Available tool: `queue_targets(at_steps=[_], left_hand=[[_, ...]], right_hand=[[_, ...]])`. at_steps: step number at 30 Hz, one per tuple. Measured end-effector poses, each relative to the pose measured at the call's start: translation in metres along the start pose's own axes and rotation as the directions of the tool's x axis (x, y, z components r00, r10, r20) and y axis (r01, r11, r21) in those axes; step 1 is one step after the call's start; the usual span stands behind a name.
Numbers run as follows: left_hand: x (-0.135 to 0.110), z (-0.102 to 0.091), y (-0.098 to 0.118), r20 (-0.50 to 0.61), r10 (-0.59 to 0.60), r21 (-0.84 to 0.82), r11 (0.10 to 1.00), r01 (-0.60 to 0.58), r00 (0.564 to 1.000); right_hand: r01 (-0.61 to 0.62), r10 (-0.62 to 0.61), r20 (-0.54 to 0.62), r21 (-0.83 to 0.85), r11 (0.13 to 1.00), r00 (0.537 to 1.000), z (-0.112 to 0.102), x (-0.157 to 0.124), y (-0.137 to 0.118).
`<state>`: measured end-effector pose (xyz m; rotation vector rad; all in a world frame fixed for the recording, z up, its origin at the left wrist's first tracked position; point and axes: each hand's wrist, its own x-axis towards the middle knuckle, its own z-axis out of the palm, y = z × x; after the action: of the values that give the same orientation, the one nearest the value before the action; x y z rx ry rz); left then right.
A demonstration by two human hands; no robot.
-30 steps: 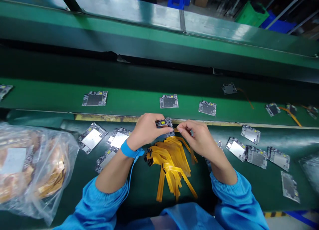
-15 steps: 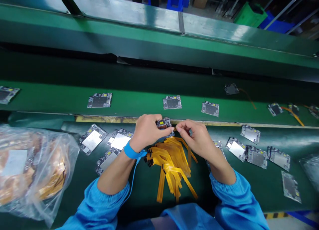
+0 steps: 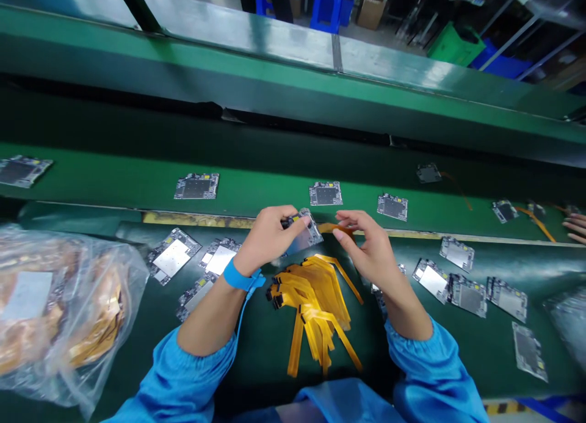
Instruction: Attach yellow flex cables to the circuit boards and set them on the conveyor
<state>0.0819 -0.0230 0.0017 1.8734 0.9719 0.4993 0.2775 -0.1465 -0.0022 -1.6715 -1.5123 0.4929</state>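
Observation:
My left hand (image 3: 268, 237) grips a small circuit board (image 3: 306, 232) by its left edge and holds it tilted above the dark green bench. My right hand (image 3: 366, 243) is just to the right of the board, thumb and fingers pinched on the end of a thin orange flex cable (image 3: 330, 227) that meets the board's right edge. A pile of loose orange flex cables (image 3: 315, 298) lies on the bench below both hands. A blue wrist strap (image 3: 238, 278) is on my left wrist.
Several circuit boards (image 3: 174, 255) lie left of my hands and more boards (image 3: 462, 285) to the right. Other boards (image 3: 325, 193) ride the green conveyor belt beyond. A clear plastic bag (image 3: 55, 313) of parts sits at left. Another person's fingers (image 3: 577, 226) show at the right edge.
The board in my left hand has tipped so its flat face shows. My right hand has opened a little and slid right along the orange cable. The boards on the belt drifted right.

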Motion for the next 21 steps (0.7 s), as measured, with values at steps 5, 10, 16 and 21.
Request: queue_targets(at_steps=[5, 10, 16, 21], left_hand=[[0.013, -0.009, -0.040, -0.508, -0.054, -0.075, 0.997, 0.018, 0.860], [0.010, -0.022, -0.040, -0.507, 0.138, 0.247, 0.969, -0.010, 0.851], [0.002, -0.014, -0.022, -0.065, -0.015, 0.683, 0.728, 0.056, 0.998], [0.006, 0.004, -0.030, -0.006, -0.002, 0.762, 0.648, 0.006, 1.000]], right_hand=[[0.010, -0.032, -0.162, -0.136, 0.991, 0.986, -0.012, 0.005, 0.019], [-0.112, 0.051, -0.183, -0.343, 0.933, 0.982, -0.050, 0.018, 0.082], [-0.147, 0.190, 0.000, -0.634, 0.759, 0.982, -0.124, 0.035, 0.176], [-0.190, 0.331, 0.083, -0.678, 0.710, 0.940, -0.160, 0.040, 0.212]])
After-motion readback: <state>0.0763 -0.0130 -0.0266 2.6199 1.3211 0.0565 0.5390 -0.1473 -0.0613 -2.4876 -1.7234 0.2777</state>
